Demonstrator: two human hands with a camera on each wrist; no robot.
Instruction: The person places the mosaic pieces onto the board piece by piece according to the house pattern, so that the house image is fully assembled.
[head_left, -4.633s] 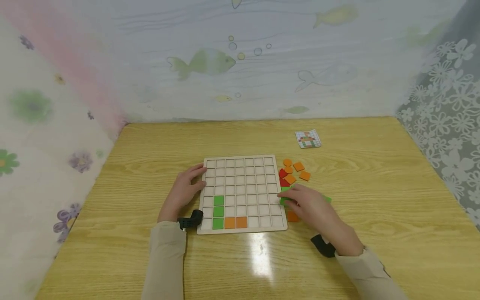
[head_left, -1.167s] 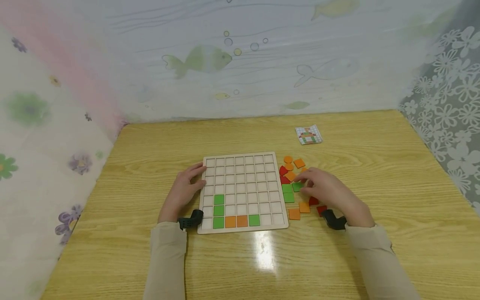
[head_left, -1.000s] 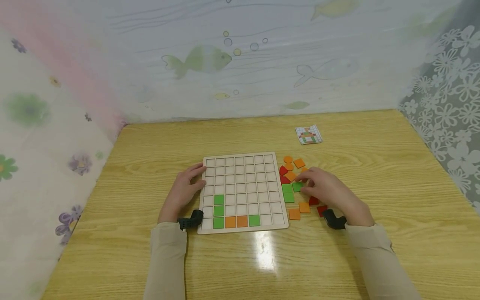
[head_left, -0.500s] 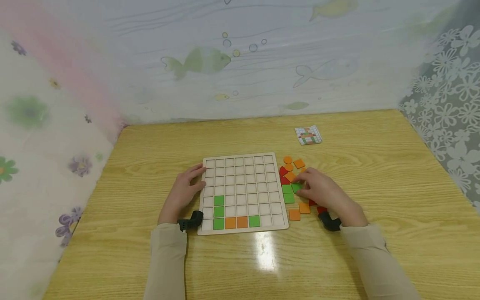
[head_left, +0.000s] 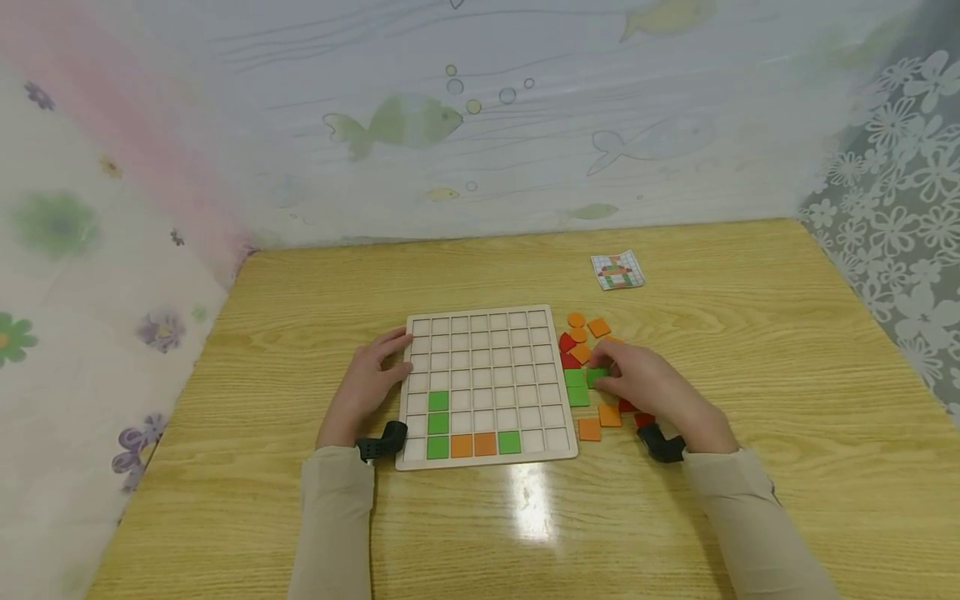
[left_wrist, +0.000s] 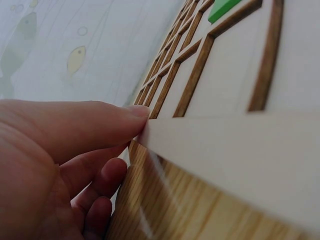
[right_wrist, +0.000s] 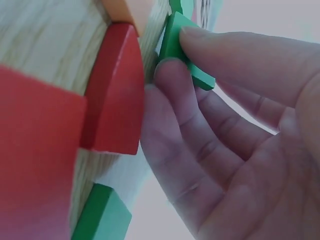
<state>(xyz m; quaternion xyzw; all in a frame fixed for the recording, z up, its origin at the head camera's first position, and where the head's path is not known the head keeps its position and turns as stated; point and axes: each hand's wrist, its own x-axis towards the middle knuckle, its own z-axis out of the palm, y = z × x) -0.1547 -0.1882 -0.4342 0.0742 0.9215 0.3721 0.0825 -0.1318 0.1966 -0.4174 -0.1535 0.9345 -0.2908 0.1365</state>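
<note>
My left hand (head_left: pixel 365 379) rests at the left side of a pale wooden grid board (head_left: pixel 480 310), thumb and fingertips touching its edge. In the left wrist view the thumb (left_wrist: pixel 95 125) lies nearly straight against the rim. To the right of the board, my right hand (head_left: pixel 645 379) pinches a green square tile (right_wrist: pixel 172 42) between thumb and fingers, the tile tilted in the right wrist view. Two more green tiles (head_left: pixel 576 387) lie just left of it. On the board, a column of green tiles (head_left: pixel 437 423) meets two orange tiles (head_left: pixel 472 445) and another green tile (head_left: pixel 509 442) along the near row.
Orange discs (head_left: pixel 576 320), orange squares (head_left: pixel 598 327) and red curved pieces (head_left: pixel 567 342) lie loose beyond the right hand. Two orange squares (head_left: pixel 589 429) and red pieces (right_wrist: pixel 117 95) lie nearer me. A small pattern card (head_left: pixel 617 271) lies at the back right of the wooden table (head_left: pixel 315 283).
Since the earliest frame a green tile has appeared beside the orange ones in the near row. My right hand has shifted right and now pinches a green tile. The left hand stays put.
</note>
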